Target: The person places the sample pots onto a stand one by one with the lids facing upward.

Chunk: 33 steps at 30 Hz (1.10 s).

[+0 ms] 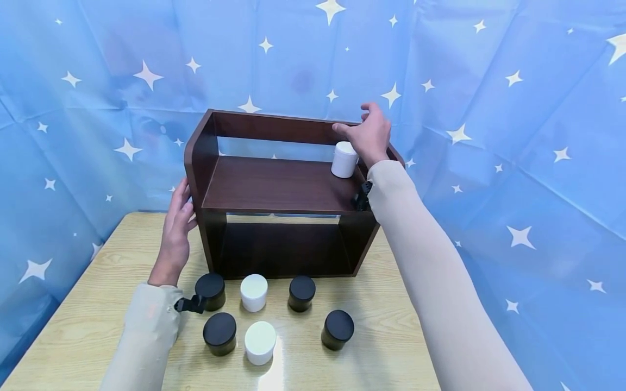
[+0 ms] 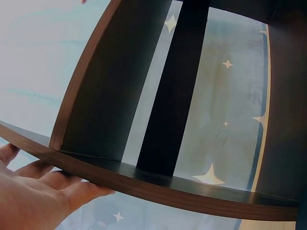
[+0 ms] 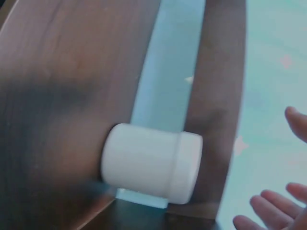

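Observation:
A dark brown two-tier shelf (image 1: pixel 274 184) stands on the wooden table. My left hand (image 1: pixel 175 233) rests with extended fingers against the outside of its left side panel, also seen in the left wrist view along the panel's edge (image 2: pixel 96 184). On the upper tier, at the right end, a white lidded jar (image 1: pixel 344 161) stands upright. Above that jar is my right hand (image 1: pixel 373 134), its fingers spread and nothing in them. In the right wrist view the white jar (image 3: pixel 148 160) stands apart from the fingers (image 3: pixel 271 211).
In front of the shelf, several black-lidded jars (image 1: pixel 220 333) and two white jars (image 1: pixel 260 342) stand on the table (image 1: pixel 391 326). The lower tier (image 1: pixel 283 247) shows no jars. Blue curtains with white stars (image 1: pixel 518 163) hang behind and at both sides.

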Available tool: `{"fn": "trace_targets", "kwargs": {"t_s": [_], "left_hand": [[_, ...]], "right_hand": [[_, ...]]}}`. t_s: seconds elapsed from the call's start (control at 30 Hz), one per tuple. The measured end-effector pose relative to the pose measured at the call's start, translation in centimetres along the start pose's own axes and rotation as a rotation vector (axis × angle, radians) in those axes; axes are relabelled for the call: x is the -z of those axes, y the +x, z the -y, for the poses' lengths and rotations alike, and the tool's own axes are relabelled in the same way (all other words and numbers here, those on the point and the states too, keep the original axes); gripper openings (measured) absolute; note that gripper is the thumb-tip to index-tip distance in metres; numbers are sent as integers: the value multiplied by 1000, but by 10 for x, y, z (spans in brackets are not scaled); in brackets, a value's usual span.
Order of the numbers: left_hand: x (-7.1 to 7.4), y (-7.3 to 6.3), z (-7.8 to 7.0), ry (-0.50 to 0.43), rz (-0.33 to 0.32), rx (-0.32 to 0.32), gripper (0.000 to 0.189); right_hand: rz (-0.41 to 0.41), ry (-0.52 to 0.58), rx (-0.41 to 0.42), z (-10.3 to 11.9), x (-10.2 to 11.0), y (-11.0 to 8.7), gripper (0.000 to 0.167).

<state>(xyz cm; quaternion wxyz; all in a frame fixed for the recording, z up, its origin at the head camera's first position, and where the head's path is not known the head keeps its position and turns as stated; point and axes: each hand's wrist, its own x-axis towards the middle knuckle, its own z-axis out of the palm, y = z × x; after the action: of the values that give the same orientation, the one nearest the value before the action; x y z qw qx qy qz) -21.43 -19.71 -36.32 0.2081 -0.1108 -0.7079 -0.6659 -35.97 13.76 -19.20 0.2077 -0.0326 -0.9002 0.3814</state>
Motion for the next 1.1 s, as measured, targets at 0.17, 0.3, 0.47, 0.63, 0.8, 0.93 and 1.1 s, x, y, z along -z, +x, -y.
{"fn": "trace_targets", "kwargs": {"t_s": [0.17,0.3,0.47,0.63,0.8,0.93,1.1], "left_hand": [[0,1,0,10,2,4,57],[0,1,-1,7,4,6,57],[0,1,-1,7,5,3,57],[0,1,-1,5,6,-3,57],[0,1,-2,5,4,-1,57],[-1,0,-3,7,8,5,56],[-2,0,-3,0,7,0,56]], "right_hand": [[20,90,68,9,13,-7,82],[60,163,106,15,23,-16,80],[121,244,146,20,36,-33,76],[183,315,194,21,46,-51,72],[247,349,224,18,52,-70,70],[293,361,258,12,54,-85,68],[335,358,313,-1,54,-102,67]]}}
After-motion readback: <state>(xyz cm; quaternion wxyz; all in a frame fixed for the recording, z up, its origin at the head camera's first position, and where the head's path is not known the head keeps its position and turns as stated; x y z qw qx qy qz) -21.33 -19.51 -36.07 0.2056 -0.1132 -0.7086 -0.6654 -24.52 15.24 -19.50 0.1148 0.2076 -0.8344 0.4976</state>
